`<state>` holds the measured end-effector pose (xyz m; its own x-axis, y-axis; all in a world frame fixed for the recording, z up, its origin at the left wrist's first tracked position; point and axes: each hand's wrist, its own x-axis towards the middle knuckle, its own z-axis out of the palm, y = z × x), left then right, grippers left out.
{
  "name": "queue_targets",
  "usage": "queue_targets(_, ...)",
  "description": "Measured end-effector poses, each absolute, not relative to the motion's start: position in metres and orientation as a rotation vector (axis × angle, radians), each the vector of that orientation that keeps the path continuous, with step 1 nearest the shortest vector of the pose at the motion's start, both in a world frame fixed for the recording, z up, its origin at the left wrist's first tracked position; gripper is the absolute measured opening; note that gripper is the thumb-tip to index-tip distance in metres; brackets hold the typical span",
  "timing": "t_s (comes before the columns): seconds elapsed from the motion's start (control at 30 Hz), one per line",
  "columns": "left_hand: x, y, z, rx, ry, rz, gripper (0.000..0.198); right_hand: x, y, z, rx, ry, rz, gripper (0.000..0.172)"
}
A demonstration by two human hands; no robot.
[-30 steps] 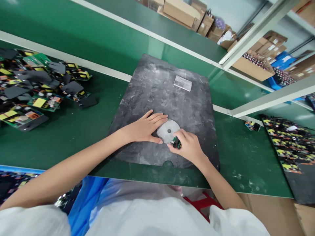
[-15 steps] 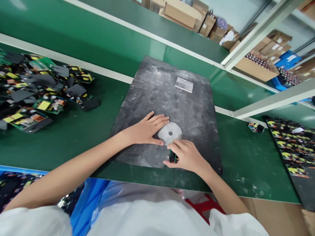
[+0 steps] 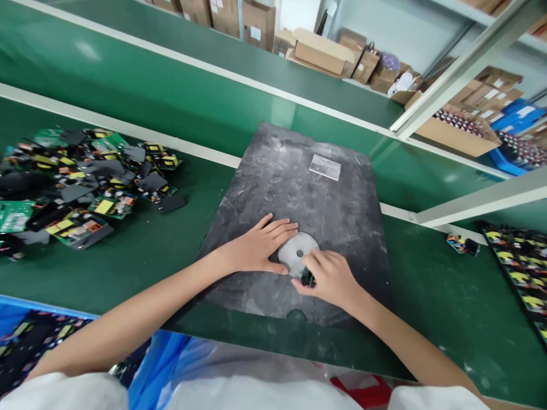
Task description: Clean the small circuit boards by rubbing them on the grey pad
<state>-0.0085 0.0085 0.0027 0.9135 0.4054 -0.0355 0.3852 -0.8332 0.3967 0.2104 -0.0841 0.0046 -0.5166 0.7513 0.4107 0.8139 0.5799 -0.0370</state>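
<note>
A pale grey disc [image 3: 292,247] with a round hole in its middle lies on a dark, scuffed mat [image 3: 282,193]. My left hand [image 3: 259,246] rests flat on the mat, fingers stretched out, its fingertips and thumb at the disc's left edge. At the disc's lower right edge, my right hand [image 3: 331,277] grips a small circuit board [image 3: 308,278] between thumb and fingers. Most of that board is hidden by the hand; a dark part and a bit of green show. A flat grey rectangular plate [image 3: 325,167] lies farther up the mat.
Circuit boards with yellow-topped parts [image 3: 106,206] are heaped on the green bench at left. One lone board [image 3: 462,244] lies at right, near a black tray [image 3: 519,267] of boards. A white metal post [image 3: 453,74] rises at right. Cardboard boxes [image 3: 322,52] stand behind.
The camera view has shifted, so the scene sits lower in the picture. My right hand has moved the circuit board up against the disc's lower edge. My left hand stays beside the disc.
</note>
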Motion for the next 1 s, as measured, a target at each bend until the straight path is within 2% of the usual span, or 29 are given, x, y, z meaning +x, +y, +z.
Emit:
queue_targets(0.13,-0.009,0.008,0.006,2.678,0.594,0.046,0.087,0.219,-0.078,0.013,-1.516,-2.351,-0.28,0.027)
queue_targets(0.27,-0.011,0.008,0.006,2.705,0.577,0.039,0.085,0.221,-0.077,0.018,-1.402,-2.499,-0.255,0.021)
queue_targets(0.47,-0.012,0.009,0.001,2.762,0.58,0.072,0.086,0.22,-0.073,0.015,-1.538,-2.381,-0.146,0.025)
queue_targets(0.57,-0.012,0.009,0.001,2.77,0.566,0.075,0.085,0.213,-0.08,0.014,-1.367,-2.491,-0.075,0.024)
queue_targets(0.63,-0.012,0.008,0.001,2.772,0.567,0.069,0.085,0.211,-0.083,0.013,-1.306,-2.508,-0.092,0.023)
queue_targets(0.77,-0.013,0.008,0.002,2.774,0.581,0.066,0.085,0.212,-0.084,0.014,-1.472,-2.394,-0.202,0.022)
queue_targets(1.0,-0.012,0.008,0.003,2.766,0.582,0.052,0.085,0.212,-0.085,0.014,-1.388,-2.473,-0.081,0.026)
